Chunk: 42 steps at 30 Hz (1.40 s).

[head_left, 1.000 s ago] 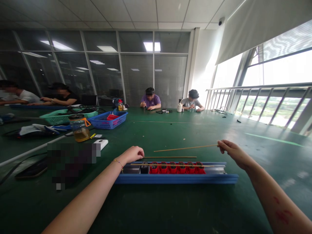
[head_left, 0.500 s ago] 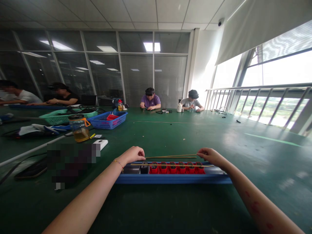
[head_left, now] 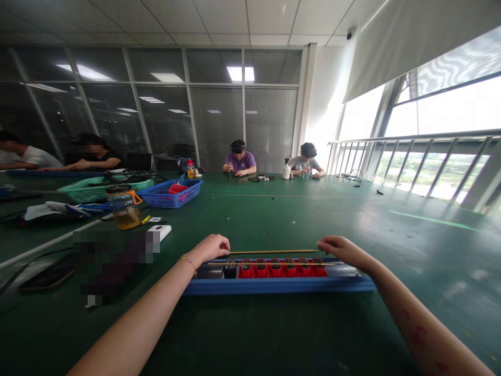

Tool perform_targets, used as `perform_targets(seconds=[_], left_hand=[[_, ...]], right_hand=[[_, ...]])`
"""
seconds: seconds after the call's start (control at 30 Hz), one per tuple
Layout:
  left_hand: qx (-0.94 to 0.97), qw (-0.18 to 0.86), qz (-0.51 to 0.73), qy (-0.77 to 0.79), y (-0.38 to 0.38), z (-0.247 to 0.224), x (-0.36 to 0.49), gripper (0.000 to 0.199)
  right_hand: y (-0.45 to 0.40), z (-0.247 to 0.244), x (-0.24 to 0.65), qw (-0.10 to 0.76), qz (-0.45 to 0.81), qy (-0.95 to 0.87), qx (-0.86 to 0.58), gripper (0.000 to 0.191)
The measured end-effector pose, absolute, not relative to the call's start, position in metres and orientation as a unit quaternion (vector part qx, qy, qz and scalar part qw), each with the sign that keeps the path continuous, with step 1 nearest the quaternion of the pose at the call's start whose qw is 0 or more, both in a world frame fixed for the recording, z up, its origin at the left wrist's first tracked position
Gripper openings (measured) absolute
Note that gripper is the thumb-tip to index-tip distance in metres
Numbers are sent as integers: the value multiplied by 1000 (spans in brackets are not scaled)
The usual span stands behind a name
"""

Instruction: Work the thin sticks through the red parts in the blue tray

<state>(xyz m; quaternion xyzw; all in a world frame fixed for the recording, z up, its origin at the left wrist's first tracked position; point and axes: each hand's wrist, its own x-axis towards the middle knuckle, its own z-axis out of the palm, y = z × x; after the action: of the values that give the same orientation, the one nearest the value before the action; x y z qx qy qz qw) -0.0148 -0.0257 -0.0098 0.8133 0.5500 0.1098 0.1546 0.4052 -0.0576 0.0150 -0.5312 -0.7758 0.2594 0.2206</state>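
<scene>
My left hand [head_left: 213, 247] is closed in a pinch at the left end of a thin wooden stick [head_left: 274, 251], just beyond the blue tray. At its other end, my right hand [head_left: 337, 246] has curled fingers meeting the tip; the exact contact is too small to see. Whether a second stick lies along this one I cannot tell. Below it, the long blue tray [head_left: 277, 286] holds several red blocks [head_left: 275, 270] with dark tops in a row, and one black block [head_left: 229, 269] at the left. Another thin wooden stick [head_left: 258, 264] lies lengthwise over the blocks.
To the left are a jar of amber liquid [head_left: 127, 213], a blue basket [head_left: 172, 196], a green basket [head_left: 94, 192], a white device [head_left: 161, 231] and a dark phone [head_left: 47, 272]. Two people sit at the table's far side; others are at far left.
Two sticks spread apart toward the right between my hands now show as a single line. The view has shifted slightly; both hands stay at the stick's ends.
</scene>
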Motion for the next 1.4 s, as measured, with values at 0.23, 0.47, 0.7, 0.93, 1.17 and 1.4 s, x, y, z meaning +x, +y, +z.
perform_targets(seconds=[0.23,0.47,0.7,0.93,1.17,1.4], left_hand=[[808,162,107,556,-27,-9,-14,19],[809,163,110,553,-26,-10,-14,17],[813,166,115,546,-25,-12,-16,18],[814,169,121,542,-23,-14,-19,22],[817,149,125,543,-26,-12,-16,24],[807,176,126,550,-28,-9,-16,39]], right_hand=[[-78,32,400,162,145,-828,-517,48],[-86,29,396,111,199,-834,-503,50],[-85,37,404,259,247,-774,-523,48],[-70,27,445,356,179,-716,-573,44],[-51,2,448,266,143,-752,-586,48],[-27,-5,418,185,132,-808,-544,42]])
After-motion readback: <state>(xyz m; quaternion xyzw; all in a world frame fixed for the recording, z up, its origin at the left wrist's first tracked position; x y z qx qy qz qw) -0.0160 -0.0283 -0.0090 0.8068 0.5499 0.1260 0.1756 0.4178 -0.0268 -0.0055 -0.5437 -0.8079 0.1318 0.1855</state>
